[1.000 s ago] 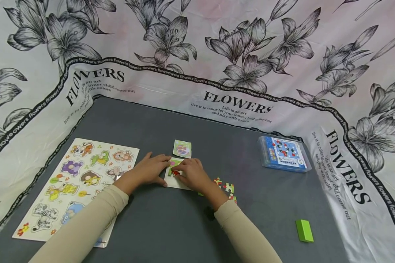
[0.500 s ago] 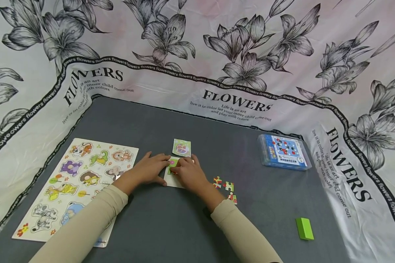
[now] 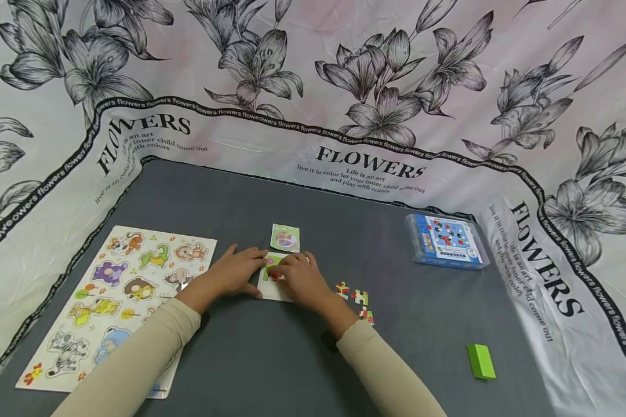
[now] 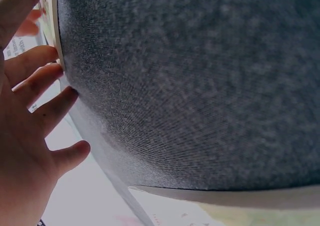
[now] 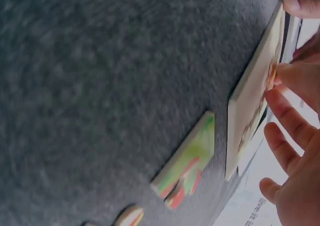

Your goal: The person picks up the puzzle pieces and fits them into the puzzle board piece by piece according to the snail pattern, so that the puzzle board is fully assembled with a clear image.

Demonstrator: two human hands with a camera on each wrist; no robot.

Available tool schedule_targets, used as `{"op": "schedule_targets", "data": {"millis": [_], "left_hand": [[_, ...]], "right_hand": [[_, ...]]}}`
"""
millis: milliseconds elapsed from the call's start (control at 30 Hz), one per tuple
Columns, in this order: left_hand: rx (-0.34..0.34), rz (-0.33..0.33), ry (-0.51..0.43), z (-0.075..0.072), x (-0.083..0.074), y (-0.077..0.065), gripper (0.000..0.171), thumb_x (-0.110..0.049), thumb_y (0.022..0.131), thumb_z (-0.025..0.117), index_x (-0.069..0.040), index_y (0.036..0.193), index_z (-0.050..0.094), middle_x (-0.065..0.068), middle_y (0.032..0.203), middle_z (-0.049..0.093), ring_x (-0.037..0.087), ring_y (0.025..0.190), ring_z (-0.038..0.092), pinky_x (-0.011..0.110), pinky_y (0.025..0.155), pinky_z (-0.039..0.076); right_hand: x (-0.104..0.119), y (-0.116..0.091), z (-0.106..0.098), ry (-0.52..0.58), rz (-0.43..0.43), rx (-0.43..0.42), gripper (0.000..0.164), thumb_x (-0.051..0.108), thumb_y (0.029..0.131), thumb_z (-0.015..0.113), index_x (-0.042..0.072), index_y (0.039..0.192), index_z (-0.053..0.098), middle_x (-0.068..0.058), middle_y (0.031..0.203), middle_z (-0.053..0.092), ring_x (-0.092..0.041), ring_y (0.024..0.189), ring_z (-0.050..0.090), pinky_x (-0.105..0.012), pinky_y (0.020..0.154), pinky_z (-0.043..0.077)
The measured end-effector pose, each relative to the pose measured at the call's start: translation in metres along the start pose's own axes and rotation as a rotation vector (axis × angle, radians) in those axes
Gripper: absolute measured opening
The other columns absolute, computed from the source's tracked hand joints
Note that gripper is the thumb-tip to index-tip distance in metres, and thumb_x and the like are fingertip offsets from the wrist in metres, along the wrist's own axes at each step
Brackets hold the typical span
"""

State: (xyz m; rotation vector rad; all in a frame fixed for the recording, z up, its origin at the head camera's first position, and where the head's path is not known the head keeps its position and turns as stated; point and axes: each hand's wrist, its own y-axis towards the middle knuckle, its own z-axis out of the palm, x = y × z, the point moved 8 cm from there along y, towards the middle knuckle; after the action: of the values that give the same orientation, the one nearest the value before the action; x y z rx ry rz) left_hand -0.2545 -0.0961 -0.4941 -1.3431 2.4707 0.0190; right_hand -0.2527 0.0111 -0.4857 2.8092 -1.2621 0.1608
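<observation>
My left hand lies with spread fingers at the left edge of a small pale puzzle board; the left wrist view shows its fingertips against a board edge. My right hand is over the same board, its thumb and forefinger pinching a small red jigsaw piece at the board's surface. Green pieces fill the board's upper left, partly covered by the right fingers. Several loose jigsaw pieces lie right of the right wrist. One green and red piece rests beside the board in the right wrist view.
A small picture card lies just beyond the puzzle board. A large animal puzzle board occupies the table's left, partly under the left forearm. At the right are a blue plastic case and a green block. A flowered cloth borders the table.
My right hand has shifted slightly over the puzzle board, and its fingers cover more of the red piece. My left hand keeps its place at the edge. The head view has tilted a little.
</observation>
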Motion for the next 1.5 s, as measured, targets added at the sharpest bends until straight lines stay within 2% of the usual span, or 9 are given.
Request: {"op": "schedule_targets", "data": {"millis": [167,267,600,867,1067,1300,1500], "left_hand": [[0.01,-0.002,-0.013,0.004,-0.004,0.006,0.081,-0.049,0.074,0.08,-0.005,0.137,0.055,0.012,0.151,0.042,0.033,0.141,0.036,0.068,0.109,0.023],[0.008,-0.001,-0.026,0.005,-0.005,0.008,0.081,-0.049,0.074,0.08,-0.005,0.137,0.055,0.011,0.151,0.042,0.032,0.141,0.035,0.068,0.109,0.022],[0.0,-0.012,-0.035,0.001,0.001,-0.001,0.081,-0.046,0.072,0.082,-0.003,0.135,0.056,0.015,0.149,0.044,0.035,0.139,0.037,0.07,0.108,0.021],[0.005,-0.005,-0.044,0.003,0.002,0.001,0.08,-0.046,0.075,0.081,-0.003,0.136,0.055,0.016,0.15,0.042,0.036,0.139,0.036,0.07,0.108,0.021],[0.0,0.0,-0.037,0.004,0.002,0.002,0.081,-0.046,0.074,0.081,-0.003,0.137,0.055,0.016,0.15,0.042,0.037,0.139,0.036,0.071,0.107,0.022],[-0.018,0.006,-0.043,0.002,0.002,0.001,0.081,-0.045,0.073,0.082,-0.002,0.136,0.055,0.016,0.149,0.043,0.037,0.138,0.038,0.071,0.106,0.023],[-0.003,0.011,-0.052,0.002,-0.003,0.002,0.08,-0.045,0.074,0.081,-0.002,0.136,0.055,0.017,0.149,0.043,0.038,0.138,0.037,0.071,0.106,0.023]], "right_hand": [[-0.021,-0.016,-0.006,0.081,0.047,-0.006,0.029,0.024,0.095,0.064,0.024,0.124,0.067,0.001,0.12,0.065,-0.021,0.119,0.054,-0.048,0.108,0.034],[-0.036,-0.029,-0.007,0.092,0.064,-0.011,0.029,0.022,0.094,0.066,0.022,0.122,0.068,0.0,0.119,0.065,-0.022,0.119,0.054,-0.047,0.107,0.035],[-0.076,-0.068,-0.009,0.127,0.126,-0.027,0.033,0.021,0.09,0.071,0.016,0.123,0.067,-0.005,0.119,0.065,-0.029,0.118,0.054,-0.053,0.107,0.034],[-0.101,-0.092,-0.013,0.128,0.164,-0.032,0.032,0.019,0.089,0.072,0.016,0.121,0.069,-0.005,0.116,0.066,-0.029,0.116,0.055,-0.053,0.106,0.035],[-0.108,-0.105,-0.01,0.138,0.18,0.007,0.027,0.022,0.089,0.072,0.019,0.116,0.071,-0.002,0.113,0.065,-0.028,0.112,0.054,-0.053,0.103,0.037],[-0.107,-0.108,-0.011,0.125,0.167,0.016,0.028,0.025,0.089,0.072,0.019,0.117,0.071,-0.001,0.113,0.064,-0.026,0.109,0.056,-0.052,0.1,0.04],[-0.108,-0.11,-0.01,0.132,0.169,0.023,0.03,0.022,0.088,0.073,0.018,0.118,0.07,-0.002,0.113,0.065,-0.025,0.106,0.057,-0.052,0.099,0.041]]}}
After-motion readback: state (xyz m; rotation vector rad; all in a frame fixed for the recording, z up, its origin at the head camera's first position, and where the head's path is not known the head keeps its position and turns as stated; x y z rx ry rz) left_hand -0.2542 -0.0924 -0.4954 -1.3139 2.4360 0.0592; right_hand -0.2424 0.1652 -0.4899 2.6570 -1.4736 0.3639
